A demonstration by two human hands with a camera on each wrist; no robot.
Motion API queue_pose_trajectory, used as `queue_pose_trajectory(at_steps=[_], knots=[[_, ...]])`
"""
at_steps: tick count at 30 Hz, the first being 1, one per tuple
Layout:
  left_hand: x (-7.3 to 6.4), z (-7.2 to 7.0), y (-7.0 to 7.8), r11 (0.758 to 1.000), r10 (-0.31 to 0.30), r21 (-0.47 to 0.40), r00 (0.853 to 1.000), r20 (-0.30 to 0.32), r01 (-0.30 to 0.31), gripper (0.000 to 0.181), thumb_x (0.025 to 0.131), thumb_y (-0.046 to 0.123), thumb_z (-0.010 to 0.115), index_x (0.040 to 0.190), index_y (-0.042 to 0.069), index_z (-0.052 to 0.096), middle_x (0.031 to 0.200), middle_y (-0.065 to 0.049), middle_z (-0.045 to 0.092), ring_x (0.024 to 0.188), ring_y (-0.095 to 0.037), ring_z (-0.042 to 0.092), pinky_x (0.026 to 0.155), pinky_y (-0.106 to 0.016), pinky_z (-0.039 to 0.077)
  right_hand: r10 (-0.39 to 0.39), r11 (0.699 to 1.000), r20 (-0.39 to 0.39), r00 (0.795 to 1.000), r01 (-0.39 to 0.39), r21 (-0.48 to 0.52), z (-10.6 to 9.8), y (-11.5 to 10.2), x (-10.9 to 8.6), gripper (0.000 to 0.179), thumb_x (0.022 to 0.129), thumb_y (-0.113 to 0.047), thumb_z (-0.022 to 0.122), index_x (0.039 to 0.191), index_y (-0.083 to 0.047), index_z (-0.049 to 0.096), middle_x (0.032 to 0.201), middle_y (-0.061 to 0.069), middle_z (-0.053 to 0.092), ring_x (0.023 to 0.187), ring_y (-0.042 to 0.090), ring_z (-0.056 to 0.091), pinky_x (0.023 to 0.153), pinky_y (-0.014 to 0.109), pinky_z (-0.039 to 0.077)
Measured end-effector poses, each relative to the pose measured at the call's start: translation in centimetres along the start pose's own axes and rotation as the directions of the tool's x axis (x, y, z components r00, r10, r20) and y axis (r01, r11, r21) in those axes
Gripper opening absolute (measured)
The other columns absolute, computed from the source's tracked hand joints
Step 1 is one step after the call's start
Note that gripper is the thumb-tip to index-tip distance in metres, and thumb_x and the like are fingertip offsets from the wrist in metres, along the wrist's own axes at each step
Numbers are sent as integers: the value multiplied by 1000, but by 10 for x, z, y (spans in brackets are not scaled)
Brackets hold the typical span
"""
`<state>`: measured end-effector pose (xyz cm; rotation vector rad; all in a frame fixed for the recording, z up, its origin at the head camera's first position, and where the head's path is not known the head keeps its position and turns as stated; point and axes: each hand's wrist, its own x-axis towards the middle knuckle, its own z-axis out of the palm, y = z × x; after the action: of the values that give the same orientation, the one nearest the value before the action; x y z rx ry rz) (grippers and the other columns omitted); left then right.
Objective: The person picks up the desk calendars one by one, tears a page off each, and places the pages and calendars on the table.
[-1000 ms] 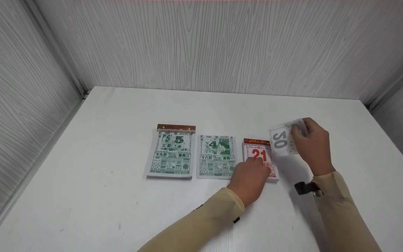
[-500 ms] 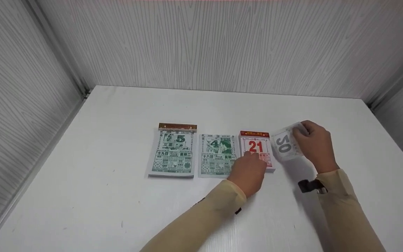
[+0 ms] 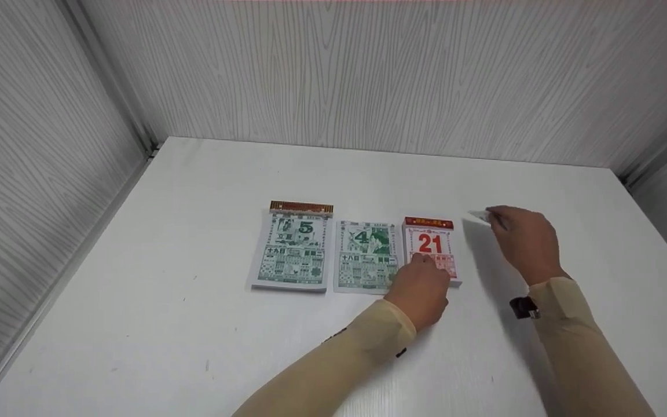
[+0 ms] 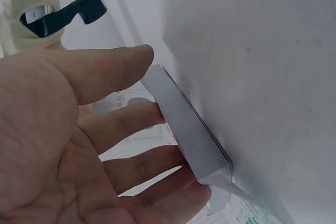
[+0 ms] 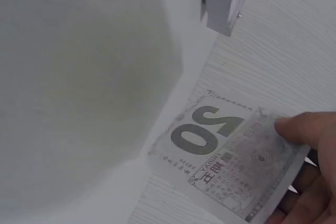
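My left hand (image 3: 420, 292) rests its fingertips on the lower part of a small tear-off calendar (image 3: 431, 243), which has a red header and a red 21. Seen from the left wrist, the fingers lie fairly straight over the thick pad (image 4: 184, 124), with the thumb near its edge. Off to the right, my right hand (image 3: 524, 240) pinches a loose calendar page (image 5: 226, 156) above the table. A grey 20 shows through that page mirrored in the right wrist view. From the head, only a thin sliver of the page is visible.
Left of the small calendar lies a single green page (image 3: 366, 255) numbered 4. Beside it is a larger tear-off calendar (image 3: 293, 249) with a gold-brown header and a green 5. Wood-grain panels (image 3: 333, 75) wall in the back and sides of the white table (image 3: 194, 347).
The small calendar has slid away from me under the left hand and sits level beside the green page. The right hand has turned its page from face-on to nearly edge-on.
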<state>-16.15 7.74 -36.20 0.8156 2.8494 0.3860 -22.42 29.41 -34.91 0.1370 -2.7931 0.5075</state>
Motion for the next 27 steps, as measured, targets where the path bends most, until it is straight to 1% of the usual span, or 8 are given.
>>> queue_pose_trajectory(at_steps=[3, 7, 9, 11, 14, 16, 20, 27], knots=[[0, -1, 1, 1000, 0, 8, 1000, 8, 0, 40, 97, 39, 73, 128, 15, 72, 124, -5, 68, 108, -19, 59, 105, -35, 52, -93, 995, 154, 984, 99, -32, 6, 5, -10, 22, 100, -8, 66, 117, 2, 76, 114, 22, 74, 108, 42, 70, 92, 60, 53], [2, -1, 3, 999, 8, 40, 1000, 10, -8, 37, 98, 39, 71, 126, 14, 73, 120, -5, 69, 105, -18, 58, 102, -33, 53, -199, 975, 366, 909, 221, -19, 8, 10, -20, 22, 98, -15, 70, 116, -2, 77, 113, 15, 75, 106, 35, 70, 95, 56, 53], [2, -1, 3, 999, 13, 51, 1000, 7, -13, 36, 99, 38, 71, 125, 14, 74, 119, -4, 70, 105, -18, 58, 101, -32, 53, -187, 979, 420, 888, 205, 2, 6, 11, -23, 25, 99, -24, 70, 115, -6, 77, 114, 11, 73, 105, 31, 67, 95, 55, 53], [2, -1, 3, 999, 15, 52, 1000, 6, -15, 35, 99, 38, 70, 125, 14, 74, 119, -4, 71, 105, -18, 59, 101, -32, 53, -132, 990, 427, 895, 140, 12, 4, 10, -25, 32, 100, -31, 68, 119, -6, 75, 118, 12, 71, 109, 32, 65, 97, 57, 51], [2, 0, 3, 998, 20, 54, 1000, -3, -20, 33, 100, 37, 70, 123, 14, 75, 117, -3, 72, 105, -18, 59, 101, -31, 52, -45, 999, 410, 911, 54, -9, 3, 7, -25, 38, 102, -30, 65, 127, -2, 70, 125, 19, 67, 115, 39, 63, 100, 60, 49], [1, 1, 2, 999, 20, 44, 1000, -11, -19, 32, 99, 35, 70, 122, 14, 76, 115, -3, 72, 104, -18, 59, 100, -30, 53, -31, 997, 419, 907, 56, -48, 5, 6, -25, 39, 102, -22, 64, 133, 2, 65, 131, 25, 63, 122, 44, 60, 103, 62, 46], [1, 0, 2, 1000, 25, 9, 999, -25, -25, 29, 99, 33, 71, 118, 13, 77, 111, -3, 73, 100, -18, 58, 97, -30, 54, -52, 991, 477, 877, 106, -87, 10, 8, -25, 38, 100, -9, 65, 136, 3, 61, 139, 28, 57, 130, 48, 54, 107, 62, 44], [2, -3, 0, 999, 12, -45, 1000, 2, -12, 30, 99, 34, 71, 119, 12, 76, 114, -5, 71, 100, -18, 57, 99, -31, 53, -98, 990, 500, 860, 134, -37, 12, 8, -21, 36, 99, -4, 65, 134, 2, 63, 139, 25, 59, 132, 45, 54, 109, 62, 42]])
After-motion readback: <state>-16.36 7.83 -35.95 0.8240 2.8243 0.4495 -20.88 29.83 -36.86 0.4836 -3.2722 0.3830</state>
